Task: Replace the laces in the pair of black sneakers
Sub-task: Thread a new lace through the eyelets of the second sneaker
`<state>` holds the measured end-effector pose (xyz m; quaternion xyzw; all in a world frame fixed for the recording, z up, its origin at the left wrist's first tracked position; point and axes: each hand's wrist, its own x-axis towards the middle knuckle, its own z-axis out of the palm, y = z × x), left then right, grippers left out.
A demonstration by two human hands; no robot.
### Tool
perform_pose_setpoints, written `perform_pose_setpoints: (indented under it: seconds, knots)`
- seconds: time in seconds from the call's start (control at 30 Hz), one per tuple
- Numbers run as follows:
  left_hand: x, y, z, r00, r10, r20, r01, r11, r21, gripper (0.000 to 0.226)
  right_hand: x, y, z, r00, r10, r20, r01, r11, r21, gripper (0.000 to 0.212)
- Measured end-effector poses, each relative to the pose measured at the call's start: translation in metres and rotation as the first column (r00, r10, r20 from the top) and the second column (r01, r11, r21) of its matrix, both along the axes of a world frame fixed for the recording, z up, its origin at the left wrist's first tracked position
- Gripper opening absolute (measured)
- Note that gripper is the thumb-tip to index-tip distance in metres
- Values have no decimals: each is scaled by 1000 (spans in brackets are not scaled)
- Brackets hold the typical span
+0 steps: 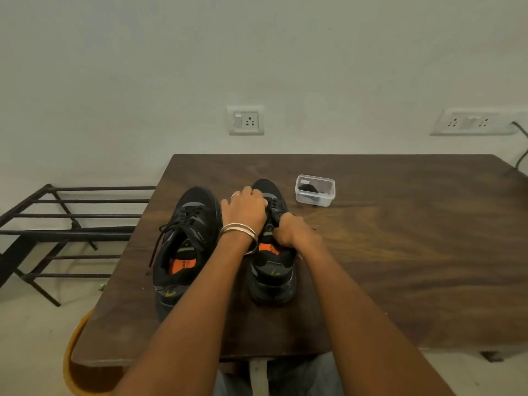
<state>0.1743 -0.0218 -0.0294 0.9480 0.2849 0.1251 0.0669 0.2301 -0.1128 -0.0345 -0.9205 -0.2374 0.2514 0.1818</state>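
On wooden table | both hands gripping right black mesh sneaker's laces

The room is dim, lit softly and evenly from overhead, with a greenish-grey cast over the wall. The dark bench shows a faint sheen across its grain to the right but no hard glare. Shadows are weak and diffuse; the black sneakers lose detail in their darker parts. The wide lens bows the bench edges and stretches the forearms near the bottom. Everything looks slightly soft, with grain and smearing in the dark areas.
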Motion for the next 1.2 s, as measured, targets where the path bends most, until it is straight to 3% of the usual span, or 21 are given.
perform_pose_setpoints:
  seconds: [0.1,0.2,0.27,0.3,0.33,0.37,0.47,0.53,0.6,0.7,0.8,0.87,1.0,1.13,1.17,1.2]
  knots:
    - [4,11,7,939,221,262,-113,921,-373,24,2,1,-1,1000,-3,-6,3,1000,1,29]
    - [0,20,18,661,493,565,189,620,-762,31,2,1,0,1000,-15,-5,15,1000,-9,32]
    - [-2,19,21,546,617,567,375,425,-824,29,2,1,0,1000,-4,-5,4,1000,-13,32]
    - [-3,18,21,533,640,554,408,379,-830,26,2,1,0,1000,4,-4,-4,1000,-14,31]
    - [-3,19,19,543,629,556,401,386,-830,21,2,1,0,1000,10,-2,-10,1000,-17,31]
    - [-3,21,17,578,579,575,355,456,-816,15,2,0,0,1000,12,1,-12,1000,-20,31]
    - [-3,27,4,795,242,556,190,771,-607,7,3,0,1,1000,12,9,-12,1000,-28,33]
    - [-1,26,-3,939,14,342,141,895,-423,9,4,0,0,1000,14,17,-13,999,-32,33]
    - [0,25,-5,994,-61,93,89,934,-345,15,4,0,-1,1000,14,18,-14,999,-32,33]
    - [0,30,-1,998,-22,-59,-3,919,-393,17,3,0,-1,1000,8,15,-8,999,-33,33]
    - [-6,24,-5,998,1,58,17,947,-320,12,4,1,-2,1000,2,14,-2,1000,-31,34]
    - [-9,22,-6,986,45,162,15,937,-350,12,3,1,-2,1000,-1,9,2,1000,-31,34]
    - [-9,22,3,882,286,376,-3,799,-601,18,3,1,-2,1000,-6,-15,5,1000,-13,32]
    - [-8,19,3,732,556,393,13,565,-825,24,3,1,-1,1000,-5,-15,5,1000,-12,33]
    - [-7,19,0,710,588,389,17,537,-844,27,3,1,-1,1000,0,-6,0,1000,-12,34]
    - [-5,21,-2,717,575,395,-25,587,-809,28,3,0,-1,1000,6,-2,-6,1000,-10,34]
